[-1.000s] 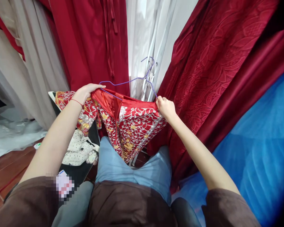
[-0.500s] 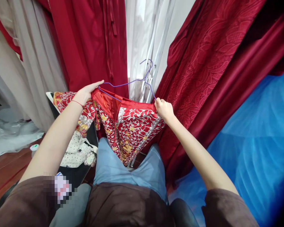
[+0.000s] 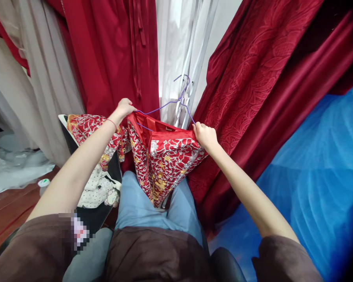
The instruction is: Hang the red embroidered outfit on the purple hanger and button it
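A red garment (image 3: 170, 160) with silver and gold embroidery hangs open-topped from a purple wire hanger (image 3: 164, 103), its lower part between my knees. Its plain red band looks like a skirt's waist. My left hand (image 3: 125, 108) is closed at the band's left corner, by the hanger's left end. At the opposite corner, my right hand (image 3: 205, 136) pinches the band and the hanger's right end. The hanger's hook is in front of white rails. Another red embroidered piece (image 3: 88, 127) lies at left, partly behind my left forearm; whether it joins the garment I cannot tell.
Dark red dresses (image 3: 111, 51) hang ahead, with a patterned red one (image 3: 253, 82) at right. Blue tulle (image 3: 306, 188) spreads at far right. A dotted white cloth bag (image 3: 95, 190) lies on a black surface at left, near a small bottle (image 3: 43, 184). White rails (image 3: 191, 55) stand ahead.
My left hand has shifted right and its fingers have curled in. The garment's left corner has come along, and the band gapes more, showing a label inside. My right hand has barely moved.
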A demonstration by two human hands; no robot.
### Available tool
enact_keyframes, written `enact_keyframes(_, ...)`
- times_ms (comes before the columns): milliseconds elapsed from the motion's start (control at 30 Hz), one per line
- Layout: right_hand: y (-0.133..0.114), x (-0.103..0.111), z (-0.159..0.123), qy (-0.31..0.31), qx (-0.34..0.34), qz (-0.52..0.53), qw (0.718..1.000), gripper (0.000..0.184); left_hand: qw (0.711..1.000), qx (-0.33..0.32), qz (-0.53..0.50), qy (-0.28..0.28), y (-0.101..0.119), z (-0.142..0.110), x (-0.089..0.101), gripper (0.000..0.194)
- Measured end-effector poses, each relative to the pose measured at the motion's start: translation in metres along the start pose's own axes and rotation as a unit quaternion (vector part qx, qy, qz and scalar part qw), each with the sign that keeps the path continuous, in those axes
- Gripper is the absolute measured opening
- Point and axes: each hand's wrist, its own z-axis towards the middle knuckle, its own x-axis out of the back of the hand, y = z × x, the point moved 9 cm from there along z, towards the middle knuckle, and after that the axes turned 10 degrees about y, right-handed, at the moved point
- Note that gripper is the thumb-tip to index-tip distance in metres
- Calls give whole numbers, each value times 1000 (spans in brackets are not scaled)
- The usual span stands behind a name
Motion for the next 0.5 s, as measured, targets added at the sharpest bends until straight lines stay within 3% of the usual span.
enact_keyframes(100,-5,2,-1,2,-2,-11,1000,47,992,-63,101,49,23,-18,-9,28)
enact_keyframes(300,-19,-7,-1,-14,12,-29,999,49,993,-72,22,96,44,-32,-24,33)
enact_keyframes(400,-21,-9,0,-24,-1,-27,999,48,989,-124,2,77,66,-42,-36,33)
enact_keyframes(500,-17,-7,0,-19,-21,-10,1000,50,982,-187,26,10,79,-55,-51,36)
